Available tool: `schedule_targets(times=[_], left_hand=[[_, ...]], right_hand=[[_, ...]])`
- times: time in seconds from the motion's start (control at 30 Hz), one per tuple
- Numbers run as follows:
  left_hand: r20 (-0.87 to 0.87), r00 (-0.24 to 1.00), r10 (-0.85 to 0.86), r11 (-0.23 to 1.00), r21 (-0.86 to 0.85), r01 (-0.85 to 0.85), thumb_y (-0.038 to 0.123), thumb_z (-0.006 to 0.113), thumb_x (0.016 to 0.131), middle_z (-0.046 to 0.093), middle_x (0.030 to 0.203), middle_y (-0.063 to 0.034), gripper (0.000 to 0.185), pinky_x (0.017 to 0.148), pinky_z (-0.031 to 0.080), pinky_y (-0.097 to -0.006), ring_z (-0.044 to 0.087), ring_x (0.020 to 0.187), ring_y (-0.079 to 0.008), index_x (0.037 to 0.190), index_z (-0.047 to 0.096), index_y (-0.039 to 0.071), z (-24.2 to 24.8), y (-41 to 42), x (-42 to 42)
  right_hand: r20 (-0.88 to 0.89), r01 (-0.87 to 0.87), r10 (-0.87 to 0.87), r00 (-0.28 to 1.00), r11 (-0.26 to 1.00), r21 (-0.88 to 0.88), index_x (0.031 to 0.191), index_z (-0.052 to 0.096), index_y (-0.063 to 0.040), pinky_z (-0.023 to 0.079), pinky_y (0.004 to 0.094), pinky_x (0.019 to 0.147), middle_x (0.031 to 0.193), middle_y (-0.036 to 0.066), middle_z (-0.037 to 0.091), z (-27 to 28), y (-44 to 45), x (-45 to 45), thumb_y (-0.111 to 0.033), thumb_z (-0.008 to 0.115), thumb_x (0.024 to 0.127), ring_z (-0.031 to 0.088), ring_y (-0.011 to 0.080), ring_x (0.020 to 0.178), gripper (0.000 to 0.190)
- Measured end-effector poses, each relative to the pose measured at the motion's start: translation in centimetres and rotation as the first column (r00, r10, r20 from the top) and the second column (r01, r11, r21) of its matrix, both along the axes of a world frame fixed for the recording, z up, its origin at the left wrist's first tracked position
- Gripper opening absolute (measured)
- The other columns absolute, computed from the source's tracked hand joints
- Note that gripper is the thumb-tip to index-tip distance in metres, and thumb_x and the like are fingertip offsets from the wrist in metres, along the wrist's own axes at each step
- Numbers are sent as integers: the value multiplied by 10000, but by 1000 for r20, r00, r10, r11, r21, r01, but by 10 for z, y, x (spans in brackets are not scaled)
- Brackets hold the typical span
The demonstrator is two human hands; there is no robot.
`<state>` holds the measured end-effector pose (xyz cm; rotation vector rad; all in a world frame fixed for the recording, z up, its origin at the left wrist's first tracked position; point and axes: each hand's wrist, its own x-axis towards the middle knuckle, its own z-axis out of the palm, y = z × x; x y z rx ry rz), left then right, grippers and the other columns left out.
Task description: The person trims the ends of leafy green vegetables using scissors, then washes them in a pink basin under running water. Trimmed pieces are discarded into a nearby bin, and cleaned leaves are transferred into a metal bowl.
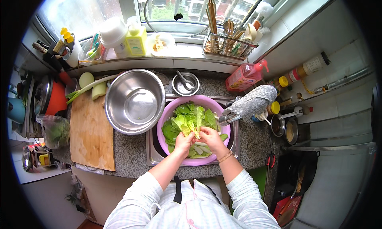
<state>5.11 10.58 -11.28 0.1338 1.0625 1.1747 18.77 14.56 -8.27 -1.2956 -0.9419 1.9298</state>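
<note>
Both my left hand [184, 143] and my right hand [210, 139] grip the stem ends of some green lettuce leaves [186, 123], fingertips close together. They are above a pink plastic basin [162, 141] that sits in the steel sink [152, 159]. More loose leaves [170, 133] fill the basin, with pale stem pieces near its front side. My hands partly cover the basin's contents. A faucet [229, 118], wrapped in grey cloth, reaches over the basin's right rim. Left of the basin stands a large stainless steel bowl [140, 102] with nothing but small specks inside.
A wooden cutting board [89, 136] lies at left, with a green onion [92, 85] at its far end. Behind the basin is a small metal bowl [179, 87] holding a spoon [186, 83]. A pink pump bottle [243, 77] stands behind the faucet; red-handled scissors [271, 160] hang at right.
</note>
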Motion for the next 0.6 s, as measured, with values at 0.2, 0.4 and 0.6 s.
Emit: schedule_targets(times=[0.2, 0.4, 0.6], left_hand=[[-55, 998, 26, 999, -41, -28, 176, 655, 896, 566, 804, 14, 179, 574, 456, -225, 505, 606, -72, 997, 537, 87, -6, 8, -3], [-133, 991, 23, 966, -251, -56, 261, 476, 989, 527, 855, -72, 245, 588, 551, -318, 563, 601, -163, 1055, 502, 26, -51, 21, -23], [-407, 897, -171, 918, -397, -6, 179, 412, 992, 507, 652, -131, 281, 392, 524, -407, 538, 424, -249, 925, 537, -64, -105, 37, -17]], right_hand=[[253, -8, -30, 967, 989, 147, 1194, 599, 37, 533, 229, 642, 1009, 78, 656, -34, 14, -5, -98, 565, 945, 630, 111, 762, 286], [779, -311, -264, 569, 808, 501, 1058, 695, -74, 508, 368, 678, 866, 139, 645, -85, 34, 16, -78, 609, 870, 632, 270, 749, 207], [819, -296, -259, 512, 841, 452, 1075, 676, -94, 490, 440, 783, 973, 173, 611, -135, 29, 20, -51, 558, 854, 598, 366, 888, 254]])
